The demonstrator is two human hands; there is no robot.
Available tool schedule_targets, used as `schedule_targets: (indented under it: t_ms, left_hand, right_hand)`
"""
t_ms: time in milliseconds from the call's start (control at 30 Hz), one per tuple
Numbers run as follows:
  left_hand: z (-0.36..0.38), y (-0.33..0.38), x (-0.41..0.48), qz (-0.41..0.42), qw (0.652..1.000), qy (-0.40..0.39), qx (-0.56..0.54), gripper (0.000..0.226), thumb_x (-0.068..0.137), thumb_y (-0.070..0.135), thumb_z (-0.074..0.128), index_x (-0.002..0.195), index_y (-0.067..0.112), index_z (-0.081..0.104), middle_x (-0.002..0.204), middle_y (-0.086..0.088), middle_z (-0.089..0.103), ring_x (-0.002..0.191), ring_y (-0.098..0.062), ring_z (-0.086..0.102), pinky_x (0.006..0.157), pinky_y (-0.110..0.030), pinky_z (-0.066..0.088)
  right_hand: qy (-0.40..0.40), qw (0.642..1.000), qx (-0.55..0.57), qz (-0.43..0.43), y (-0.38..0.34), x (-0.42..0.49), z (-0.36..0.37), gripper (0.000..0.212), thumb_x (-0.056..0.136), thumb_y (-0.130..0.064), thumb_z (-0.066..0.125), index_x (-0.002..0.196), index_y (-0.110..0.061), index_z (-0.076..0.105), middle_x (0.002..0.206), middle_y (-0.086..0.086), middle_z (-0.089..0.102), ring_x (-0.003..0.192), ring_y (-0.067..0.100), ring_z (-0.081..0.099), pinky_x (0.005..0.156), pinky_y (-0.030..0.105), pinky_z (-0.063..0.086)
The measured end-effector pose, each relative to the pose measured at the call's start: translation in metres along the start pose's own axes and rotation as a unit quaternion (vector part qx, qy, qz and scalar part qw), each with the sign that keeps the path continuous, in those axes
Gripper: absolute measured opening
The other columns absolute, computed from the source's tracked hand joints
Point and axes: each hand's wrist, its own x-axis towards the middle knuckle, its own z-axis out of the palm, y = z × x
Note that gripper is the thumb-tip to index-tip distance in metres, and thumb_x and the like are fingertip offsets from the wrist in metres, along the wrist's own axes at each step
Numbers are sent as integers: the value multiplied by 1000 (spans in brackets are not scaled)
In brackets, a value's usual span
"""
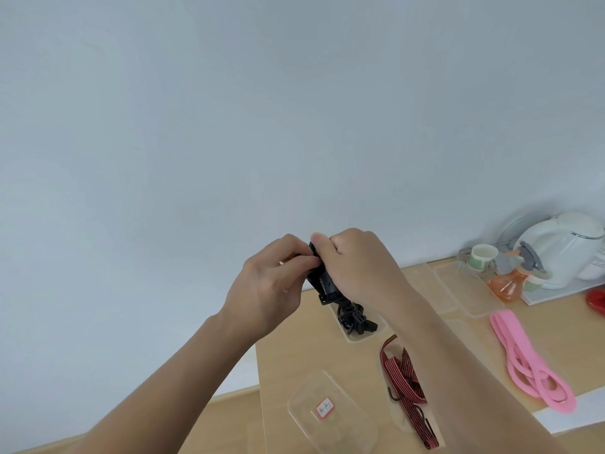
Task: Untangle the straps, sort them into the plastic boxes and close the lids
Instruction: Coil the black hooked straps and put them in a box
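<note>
Hands: left hand (pixel 271 285) and right hand (pixel 358 267), raised above the bench (pixel 294 342), both grasp one black strap (pixel 324 285) with curled fingers.
Black strap: its lower end hangs over a clear box (pixel 355 337) on the far side of the bench, which holds more black strapping.
Red-black strap (pixel 406 371): nearer, partly behind the right forearm.
Pink strap (pixel 530 365): loose on the bench, right.
Label (pixel 324 407): red-bordered sticker on a clear lid (pixel 347 430), near left; the handwriting is unreadable.
Far right: white kettle (pixel 566 247), orange spray bottle (pixel 507 286).
</note>
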Motion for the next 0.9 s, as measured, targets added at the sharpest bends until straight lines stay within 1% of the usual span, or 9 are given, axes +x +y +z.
schedule_targets:
  t_ms: [133,200,267,400,500,567,633,733,900]
  left_hand:
    - [-3,-7,-2,24,999,-42,-1,29,84,-16,63,101,4,76,99,-5,65,71,-23,63,59,-34,53]
    - [-7,-10,-3,22,999,-47,-11,28,87,-13,61,106,2,76,101,-8,66,74,-23,65,60,-34,54]
    - [-10,-10,-2,22,999,-47,-14,26,89,-11,62,108,1,76,102,-11,67,75,-23,66,61,-35,55]
    - [-12,-10,3,51,998,-37,-17,29,86,-16,64,107,0,75,106,-9,66,82,-29,69,68,-37,57]
    - [-13,-14,6,66,997,-28,-13,29,86,-15,64,107,1,74,110,-3,61,84,-26,68,71,-34,56]
    - [-13,-15,6,56,998,-22,-14,26,88,-13,63,106,2,75,104,-8,65,81,-27,69,67,-35,57]
    - [-13,-14,6,28,999,-12,-35,21,92,-6,60,105,0,76,99,-11,69,78,-26,70,63,-36,56]
    - [-11,-10,7,0,997,-6,-75,21,94,3,59,103,1,77,96,-10,69,80,-19,69,67,-31,56]
    - [-6,-9,-1,-10,993,-22,-113,19,93,7,64,105,3,78,95,-8,70,82,-16,70,70,-29,57]
  right_hand:
    - [-2,996,-86,-22,-1,4,1,57,102,-39,41,54,-10,36,61,-1,42,52,19,38,50,32,31]
    - [-11,999,-35,-19,2,9,2,55,103,-40,43,61,-5,48,85,0,48,66,18,50,58,32,40]
    - [-35,997,75,-5,3,12,5,50,104,-38,46,72,0,57,94,-3,50,73,12,54,68,29,45]
    - [-53,972,230,4,6,13,16,38,104,-32,42,73,-11,42,69,-6,41,64,17,37,63,35,35]
    - [-90,965,245,12,6,13,19,34,104,-35,31,88,-25,59,84,0,63,71,17,52,62,32,45]
    - [-121,961,249,7,5,14,14,41,104,-29,30,97,-17,68,86,9,68,73,20,59,64,30,49]
    - [-153,953,262,7,2,15,3,42,105,-16,30,84,-3,64,62,5,61,54,17,51,52,23,42]
    - [-189,953,238,10,6,13,-7,43,104,-11,29,67,-11,51,51,0,52,42,14,44,40,16,32]
    - [-217,956,199,12,16,8,-2,45,106,-22,31,64,-14,45,49,-4,51,46,19,41,50,25,35]
